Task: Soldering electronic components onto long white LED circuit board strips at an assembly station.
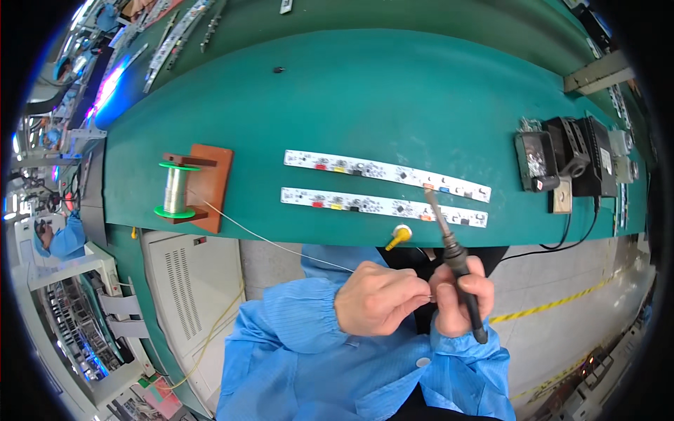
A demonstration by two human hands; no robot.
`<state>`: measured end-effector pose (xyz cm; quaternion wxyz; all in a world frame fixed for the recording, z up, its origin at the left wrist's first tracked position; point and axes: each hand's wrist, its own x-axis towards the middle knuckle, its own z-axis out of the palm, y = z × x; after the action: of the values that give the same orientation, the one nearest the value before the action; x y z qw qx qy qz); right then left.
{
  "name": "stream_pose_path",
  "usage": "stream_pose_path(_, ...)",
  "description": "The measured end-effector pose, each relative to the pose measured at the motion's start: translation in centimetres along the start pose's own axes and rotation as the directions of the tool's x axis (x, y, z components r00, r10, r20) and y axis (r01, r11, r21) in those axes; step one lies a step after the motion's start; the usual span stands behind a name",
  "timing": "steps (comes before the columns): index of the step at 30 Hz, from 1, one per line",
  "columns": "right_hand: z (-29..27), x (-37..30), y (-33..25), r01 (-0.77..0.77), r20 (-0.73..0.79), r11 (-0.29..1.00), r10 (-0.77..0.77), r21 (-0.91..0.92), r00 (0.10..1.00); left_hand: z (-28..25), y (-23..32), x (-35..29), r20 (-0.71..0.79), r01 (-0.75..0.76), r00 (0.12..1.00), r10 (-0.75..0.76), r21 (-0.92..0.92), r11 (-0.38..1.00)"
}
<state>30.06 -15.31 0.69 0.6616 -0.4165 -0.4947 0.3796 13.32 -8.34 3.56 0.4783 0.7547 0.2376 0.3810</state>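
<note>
My left hand [379, 300] is closed in a pinch on the solder wire [270, 243], whose short end shows past the fingertips, close to my right fingers. That wire runs back to a spool with green rims [175, 191] on a brown stand [223, 184] at the left. In my right hand [460, 298] is a soldering iron [455, 256], its tip pointing up and away over the nearer of two white circuit board strips [379, 204]. The farther strip [379, 169] lies roughly parallel. Whether the tip touches either board I cannot tell.
At the table's near edge lies a yellow-handled object with a white round end [399, 236]. On the right stand an open dark box of small parts [537, 158] and a black soldering station [597, 158] with its cable. A small dark part [279, 69] lies toward the back.
</note>
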Motion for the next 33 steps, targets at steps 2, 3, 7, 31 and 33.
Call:
stream_pose_path(2, 0.2, 1.2, -0.4, -0.018, -0.010, 0.998, 0.019, 0.056, 1.000, -0.2, -0.2, 0.3, -0.026, 0.031, 0.999, -0.031, 0.011, 0.999)
stream_pose_path(3, 0.4, 1.7, -0.2, 0.007, 0.008, 0.997, -0.006, -0.080, 1.000, -0.1, -0.2, 0.5, -0.051, 0.050, 0.997, -0.050, 0.004, 0.999)
stream_pose_path(7, -0.5, 2.7, 0.5, 0.110, 0.088, 0.945, -0.087, -0.307, 0.992, -0.1, -0.5, 0.6, -0.074, 0.058, 0.996, -0.054, 0.057, 0.997)
stream_pose_path(31, -1.2, 5.0, -1.8, 0.466, 0.389, 0.569, -0.260, -0.678, 0.884, -1.1, -4.7, 1.9, -0.269, 0.181, 0.960, -0.083, 0.364, 0.914)
stream_pose_path(33, -1.1, 5.1, -1.7, 0.461, 0.393, 0.576, -0.249, -0.675, 0.885, -1.1, -4.9, 1.9, -0.274, 0.175, 0.959, -0.077, 0.352, 0.919)
